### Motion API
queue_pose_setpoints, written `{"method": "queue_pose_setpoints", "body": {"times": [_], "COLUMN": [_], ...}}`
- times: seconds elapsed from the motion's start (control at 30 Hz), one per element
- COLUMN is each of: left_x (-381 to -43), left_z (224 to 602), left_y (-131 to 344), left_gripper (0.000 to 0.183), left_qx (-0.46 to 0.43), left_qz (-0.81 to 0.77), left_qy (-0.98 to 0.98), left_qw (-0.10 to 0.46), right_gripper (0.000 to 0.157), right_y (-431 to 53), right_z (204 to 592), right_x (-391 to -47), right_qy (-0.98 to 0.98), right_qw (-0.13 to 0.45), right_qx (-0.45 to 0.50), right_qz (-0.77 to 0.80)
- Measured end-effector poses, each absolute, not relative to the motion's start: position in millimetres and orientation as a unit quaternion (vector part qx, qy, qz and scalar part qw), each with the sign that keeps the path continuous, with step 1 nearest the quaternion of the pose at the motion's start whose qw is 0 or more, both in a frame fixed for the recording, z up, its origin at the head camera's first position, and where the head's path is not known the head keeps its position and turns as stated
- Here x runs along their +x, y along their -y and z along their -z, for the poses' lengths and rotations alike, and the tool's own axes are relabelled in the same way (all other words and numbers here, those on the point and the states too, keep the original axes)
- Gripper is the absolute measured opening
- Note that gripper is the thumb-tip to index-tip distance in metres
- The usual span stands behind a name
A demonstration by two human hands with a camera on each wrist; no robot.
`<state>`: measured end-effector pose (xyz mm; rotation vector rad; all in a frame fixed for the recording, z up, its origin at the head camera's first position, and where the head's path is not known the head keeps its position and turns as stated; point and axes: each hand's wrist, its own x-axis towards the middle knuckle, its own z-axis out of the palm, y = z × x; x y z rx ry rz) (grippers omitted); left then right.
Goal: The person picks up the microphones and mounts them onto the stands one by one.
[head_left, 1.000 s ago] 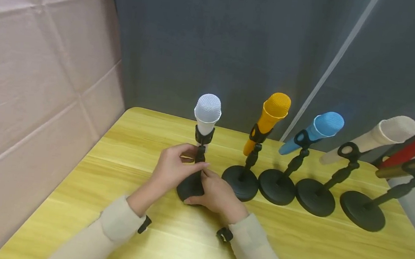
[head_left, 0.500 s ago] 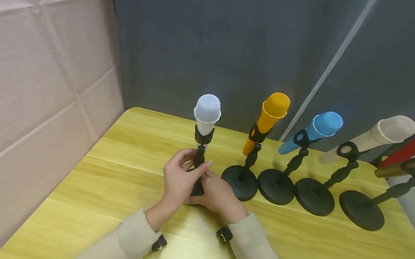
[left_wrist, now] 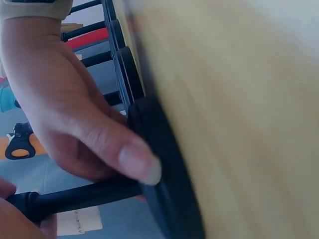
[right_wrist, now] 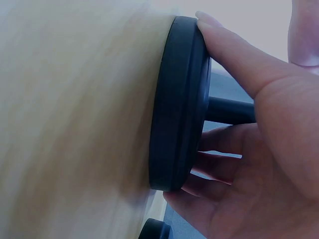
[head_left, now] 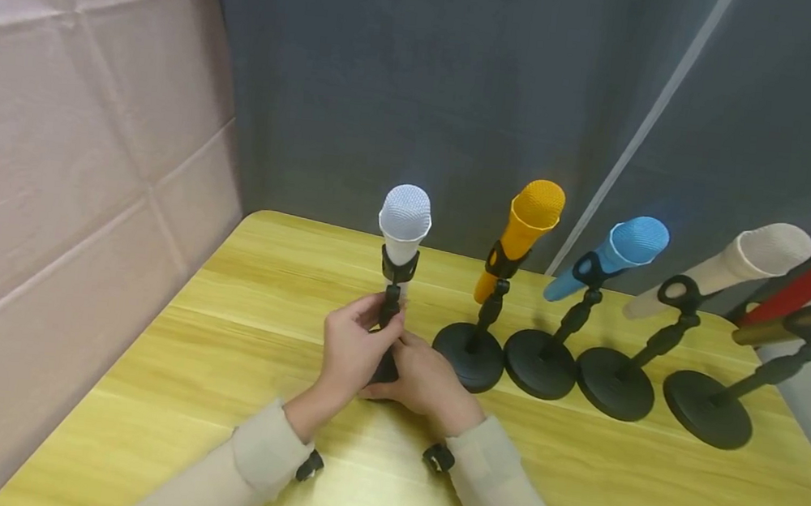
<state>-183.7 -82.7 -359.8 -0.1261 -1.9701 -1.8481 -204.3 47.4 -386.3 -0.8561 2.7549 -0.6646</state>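
A white microphone [head_left: 405,220] sits in the clip of a black desk stand [head_left: 384,369], head up. My left hand [head_left: 354,346] pinches the stand's pole [left_wrist: 84,196] below the clip, thumb on one side and fingers on the other. My right hand [head_left: 431,379] holds the round base [right_wrist: 178,104] from the right; in the right wrist view its thumb lies on the rim and its fingers spread around the pole to the opposite edge. The base is on the wooden table [head_left: 219,365], partly hidden by both hands.
To the right stand more black stands in a row, with an orange microphone [head_left: 536,213], a blue microphone [head_left: 633,246], a cream microphone [head_left: 768,251] and a brownish one [head_left: 779,331]. A dark curtain [head_left: 422,83] hangs behind; a pale wall [head_left: 76,172] rises at left.
My left hand has shifted right and drawn closer around the pole, its forearm moving right with it. My right hand stays at the base, and the white microphone has hardly moved.
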Motion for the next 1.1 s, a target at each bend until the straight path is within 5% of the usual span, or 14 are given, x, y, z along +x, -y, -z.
{"method": "queue_pose_setpoints", "body": {"times": [0.6,0.9,1.1], "left_x": [-206.0,-196.3,-186.3], "left_z": [349.6,355.7,356.2], "left_y": [85.5,96.5,102.0], "left_gripper": [0.019,0.034,0.035], "left_qx": [-0.101,-0.074,-0.057], "left_qz": [0.619,0.610,0.558], "left_qy": [0.772,0.777,0.799], "left_qw": [0.098,0.138,0.215], "right_gripper": [0.098,0.110,0.109], "right_y": [-47.3,-46.6,-46.1], "right_z": [384.5,386.2,385.9], "right_x": [-205.5,-205.5,-205.3], "right_qy": [-0.923,-0.926,-0.929], "right_qw": [0.096,0.106,0.109], "right_qx": [-0.296,-0.289,-0.284], "right_qz": [0.225,0.220,0.211]}}
